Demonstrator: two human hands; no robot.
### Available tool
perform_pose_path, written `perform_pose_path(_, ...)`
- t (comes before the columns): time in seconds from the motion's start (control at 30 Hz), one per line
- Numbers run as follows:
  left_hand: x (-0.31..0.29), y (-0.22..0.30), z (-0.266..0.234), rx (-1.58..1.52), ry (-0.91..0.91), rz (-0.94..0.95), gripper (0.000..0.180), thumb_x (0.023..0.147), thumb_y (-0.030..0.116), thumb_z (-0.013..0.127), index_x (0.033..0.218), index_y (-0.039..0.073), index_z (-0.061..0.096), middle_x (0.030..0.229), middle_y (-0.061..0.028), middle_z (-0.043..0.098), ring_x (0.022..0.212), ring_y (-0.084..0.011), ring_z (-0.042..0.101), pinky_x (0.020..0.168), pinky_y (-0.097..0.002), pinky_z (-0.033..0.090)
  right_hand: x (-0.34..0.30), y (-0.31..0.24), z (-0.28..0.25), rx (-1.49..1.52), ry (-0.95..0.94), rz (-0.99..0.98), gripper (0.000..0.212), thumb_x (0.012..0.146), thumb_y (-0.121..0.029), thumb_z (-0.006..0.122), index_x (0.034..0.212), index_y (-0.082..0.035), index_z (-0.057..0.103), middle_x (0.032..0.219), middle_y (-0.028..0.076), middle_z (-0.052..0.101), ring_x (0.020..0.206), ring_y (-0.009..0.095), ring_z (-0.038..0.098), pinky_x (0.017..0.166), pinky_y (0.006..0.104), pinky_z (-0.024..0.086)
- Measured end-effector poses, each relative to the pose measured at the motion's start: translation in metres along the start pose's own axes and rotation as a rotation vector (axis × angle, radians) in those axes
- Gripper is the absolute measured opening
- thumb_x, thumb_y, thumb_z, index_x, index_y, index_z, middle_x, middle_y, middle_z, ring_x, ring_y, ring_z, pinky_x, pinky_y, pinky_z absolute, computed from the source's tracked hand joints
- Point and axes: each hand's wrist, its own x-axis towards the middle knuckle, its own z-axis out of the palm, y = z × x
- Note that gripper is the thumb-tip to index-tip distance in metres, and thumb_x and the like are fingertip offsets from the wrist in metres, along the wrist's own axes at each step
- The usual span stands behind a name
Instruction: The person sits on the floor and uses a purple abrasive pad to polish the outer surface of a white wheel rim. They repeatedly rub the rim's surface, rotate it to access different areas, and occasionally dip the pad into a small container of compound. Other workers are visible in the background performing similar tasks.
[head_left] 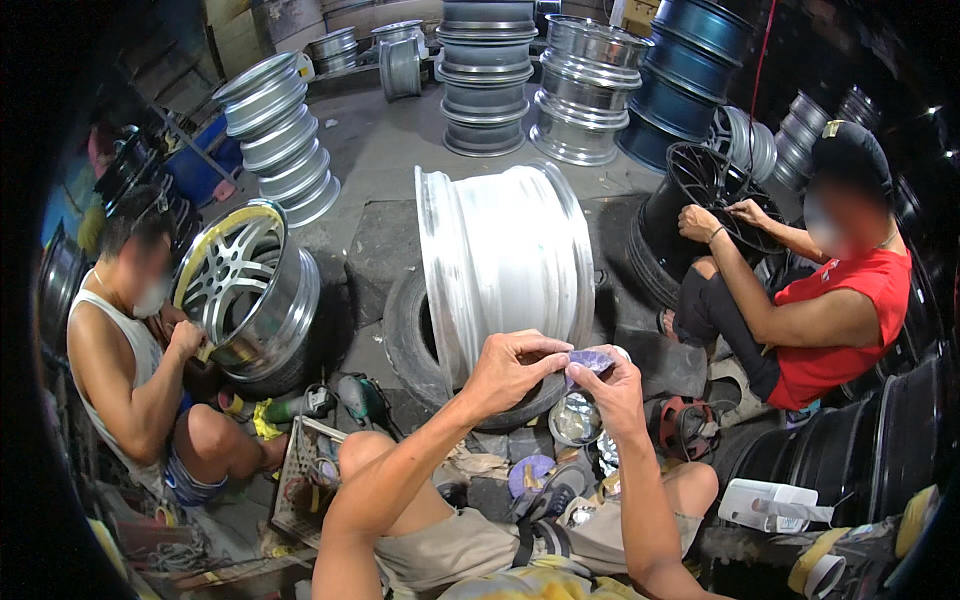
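My right hand (615, 390) pinches a folded purple sanding disc (592, 359) between thumb and fingers. From the other side, the thumb and fingertips of my left hand (512, 370) close on the disc's left edge. Just beyond my hands a large bare silver wheel rim (505, 265) stands on its side, its barrel facing me. It rests on a black tire (400, 320) lying on the floor. Another round purple sanding disc (531, 474) lies by my feet, beside a foil-like silver container (577, 418).
To the left a person (120, 370) works at a spoked rim (235, 275); to the right another person (820, 300) handles a black rim (700, 195). Stacked rims (487, 75) stand behind. Power tools (360, 398), a red tool (685, 425) and a crate (300, 480) lie around me.
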Motion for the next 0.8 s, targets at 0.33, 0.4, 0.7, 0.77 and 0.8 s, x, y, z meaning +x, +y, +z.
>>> perform_pose_path(0.33, 0.008, 0.007, -0.017, -0.278, -0.045, -0.036, 0.02, 0.097, 0.009, 0.075, 0.115, -0.001, 0.076, 0.092, -0.0033, 0.075, 0.08, -0.007, 0.066, 0.072, -0.0231, 0.054, 0.007, -0.006, 0.031, -0.001, 0.156, -0.156, 0.031, 0.097, -0.016, 0.077, 0.121, -0.002, 0.063, 0.106, 0.002, 0.067, 0.095, 0.008, 0.061, 0.083, 0.0244, 0.05)
perform_pose_path(0.4, 0.007, 0.002, -0.017, -0.285, 0.009, -0.017, 0.021, 0.097, 0.009, 0.075, 0.115, -0.001, 0.076, 0.094, -0.0038, 0.075, 0.081, -0.0072, 0.067, 0.073, -0.0232, 0.055, 0.009, -0.004, 0.046, 0.043, 0.274, -0.237, 0.038, 0.097, -0.018, 0.078, 0.125, -0.003, 0.056, 0.107, 0.003, 0.06, 0.097, 0.009, 0.056, 0.083, 0.0253, 0.048)
perform_pose_path(0.7, 0.001, 0.004, -0.01, -0.162, 0.225, 0.053, 0.024, 0.095, 0.007, 0.076, 0.117, -0.003, 0.075, 0.099, -0.007, 0.075, 0.087, -0.0095, 0.069, 0.077, -0.023, 0.056, 0.01, -0.002, 0.046, -0.253, 0.166, -0.295, 0.014, 0.097, -0.013, 0.075, 0.1, 0.001, 0.073, 0.09, -0.002, 0.055, 0.079, 0.006, 0.047, 0.07, 0.0233, 0.039)
perform_pose_path(0.77, -0.001, 0.001, -0.01, -0.285, 0.246, 0.009, 0.024, 0.094, 0.008, 0.077, 0.116, -0.002, 0.076, 0.097, -0.0069, 0.076, 0.086, -0.0093, 0.068, 0.076, -0.0228, 0.056, 0.01, -0.009, 0.048, -0.302, 0.161, -0.311, 0.013, 0.098, -0.012, 0.074, 0.098, 0.001, 0.073, 0.09, -0.002, 0.056, 0.08, 0.006, 0.048, 0.07, 0.0232, 0.039)
perform_pose_path(0.8, 0.0, 0.0, -0.01, -0.336, 0.226, -0.001, 0.025, 0.094, 0.008, 0.077, 0.117, -0.002, 0.076, 0.097, -0.0071, 0.076, 0.086, -0.0091, 0.068, 0.076, -0.0227, 0.056, 0.011, -0.009, 0.045, -0.287, 0.145, -0.301, 0.013, 0.098, -0.012, 0.074, 0.098, 0.001, 0.073, 0.089, -0.001, 0.056, 0.079, 0.006, 0.048, 0.07, 0.0232, 0.039)
